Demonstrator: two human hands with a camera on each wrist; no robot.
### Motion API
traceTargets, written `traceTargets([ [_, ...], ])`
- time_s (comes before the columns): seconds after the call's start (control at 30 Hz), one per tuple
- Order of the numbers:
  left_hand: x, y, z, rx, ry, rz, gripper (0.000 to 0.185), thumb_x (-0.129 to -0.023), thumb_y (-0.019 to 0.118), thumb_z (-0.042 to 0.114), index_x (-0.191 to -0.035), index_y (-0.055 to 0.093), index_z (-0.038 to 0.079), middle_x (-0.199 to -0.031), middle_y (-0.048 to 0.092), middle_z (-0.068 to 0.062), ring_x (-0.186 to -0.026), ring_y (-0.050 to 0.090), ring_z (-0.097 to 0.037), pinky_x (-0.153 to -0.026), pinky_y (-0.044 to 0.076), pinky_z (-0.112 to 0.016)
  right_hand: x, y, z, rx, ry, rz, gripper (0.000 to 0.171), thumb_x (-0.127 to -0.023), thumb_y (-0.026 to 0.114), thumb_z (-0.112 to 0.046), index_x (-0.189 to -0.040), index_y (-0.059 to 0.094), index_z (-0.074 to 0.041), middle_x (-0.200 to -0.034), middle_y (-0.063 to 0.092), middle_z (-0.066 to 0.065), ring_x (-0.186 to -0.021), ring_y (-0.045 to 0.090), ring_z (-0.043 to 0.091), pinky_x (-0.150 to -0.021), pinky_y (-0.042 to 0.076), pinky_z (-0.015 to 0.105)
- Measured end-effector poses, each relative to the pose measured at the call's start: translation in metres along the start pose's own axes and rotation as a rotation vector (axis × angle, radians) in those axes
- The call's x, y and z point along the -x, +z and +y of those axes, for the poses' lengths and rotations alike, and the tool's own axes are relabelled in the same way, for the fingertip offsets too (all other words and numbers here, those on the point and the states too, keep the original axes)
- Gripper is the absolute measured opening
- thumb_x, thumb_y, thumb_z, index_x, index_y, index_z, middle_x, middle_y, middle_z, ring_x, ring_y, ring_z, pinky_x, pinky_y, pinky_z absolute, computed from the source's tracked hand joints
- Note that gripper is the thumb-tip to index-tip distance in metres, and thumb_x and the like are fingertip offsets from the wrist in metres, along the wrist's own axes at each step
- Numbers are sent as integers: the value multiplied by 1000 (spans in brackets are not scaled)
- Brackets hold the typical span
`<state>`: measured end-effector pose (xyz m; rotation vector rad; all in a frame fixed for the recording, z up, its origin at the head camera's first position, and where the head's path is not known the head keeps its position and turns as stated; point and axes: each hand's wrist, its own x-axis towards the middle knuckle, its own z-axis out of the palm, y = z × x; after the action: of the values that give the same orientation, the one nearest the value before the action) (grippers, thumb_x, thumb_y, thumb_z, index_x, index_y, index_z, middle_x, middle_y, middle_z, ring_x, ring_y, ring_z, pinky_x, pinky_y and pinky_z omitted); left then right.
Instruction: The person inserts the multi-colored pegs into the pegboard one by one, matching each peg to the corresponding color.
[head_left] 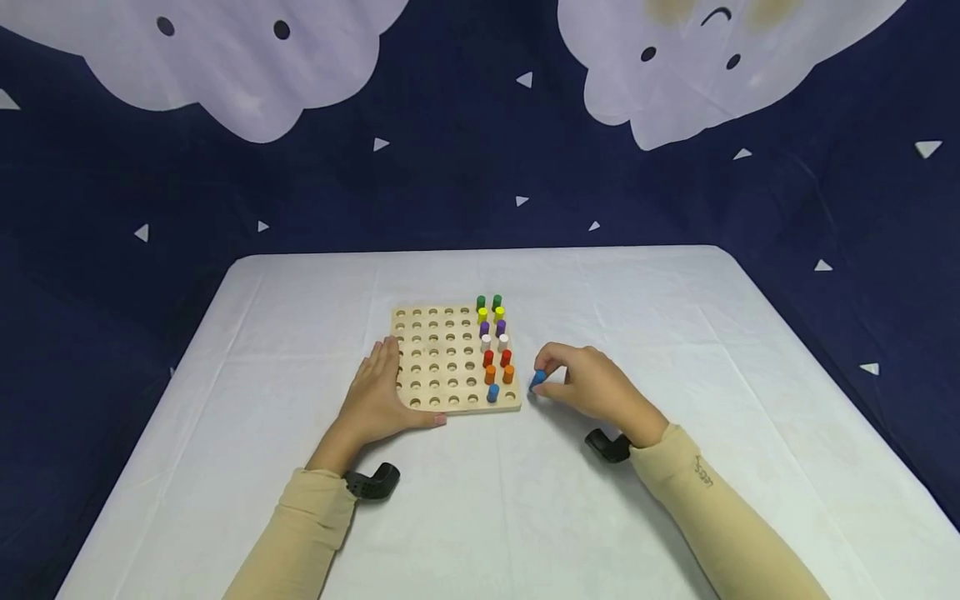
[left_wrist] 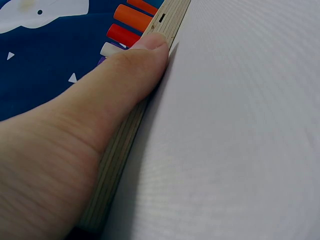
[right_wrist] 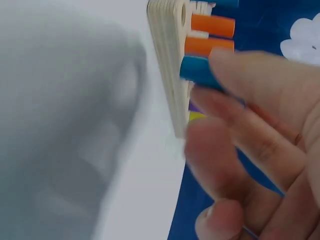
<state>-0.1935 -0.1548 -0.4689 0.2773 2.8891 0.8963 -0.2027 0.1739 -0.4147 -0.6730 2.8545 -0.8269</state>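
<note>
A square wooden pegboard (head_left: 442, 376) with rows of round holes lies flat on the table. My left hand (head_left: 377, 400) rests against it, fingers straight along its left side and thumb stretched along the front edge. Just off the board's right side, my right hand (head_left: 596, 385) pinches a blue peg (head_left: 537, 379) between thumb and fingertips; in the right wrist view this blue peg (right_wrist: 197, 70) is tilted. Paired green, yellow, purple, white, red and orange pegs (head_left: 508, 374) fill the two right columns. One blue peg (head_left: 492, 393) stands in the front row, beside a bare hole at the corner.
White cloth covers the table (head_left: 465, 517). Behind its far edge hangs a dark blue curtain (head_left: 450, 192) with clouds and small triangles. A black wrist device (head_left: 372, 482) sits at the left wrist, and another black device (head_left: 607, 447) at the right.
</note>
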Motion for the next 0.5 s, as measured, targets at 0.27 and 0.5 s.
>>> traceTargets([
  [0.27,1,-2,1,1,2,4,152,-55,82,74,-157,1,-4,-166,-1,-21,-155,1,-37,-127,4,-51,-1,9,-17,-18,-73,28,22,-82,82,-26,-100,69,-25,-92,76,-11,-54,50,6,-59,43,24],
  [0.5,0,-1,1,0,1,3,153,-55,82,74,-157,1,-4,-166,-1,-21,-155,1,-36,-127,4,-51,-3,17,-23,10,-89,19,23,-83,82,-27,-101,69,-24,-93,76,-11,-55,51,3,-59,43,24],
])
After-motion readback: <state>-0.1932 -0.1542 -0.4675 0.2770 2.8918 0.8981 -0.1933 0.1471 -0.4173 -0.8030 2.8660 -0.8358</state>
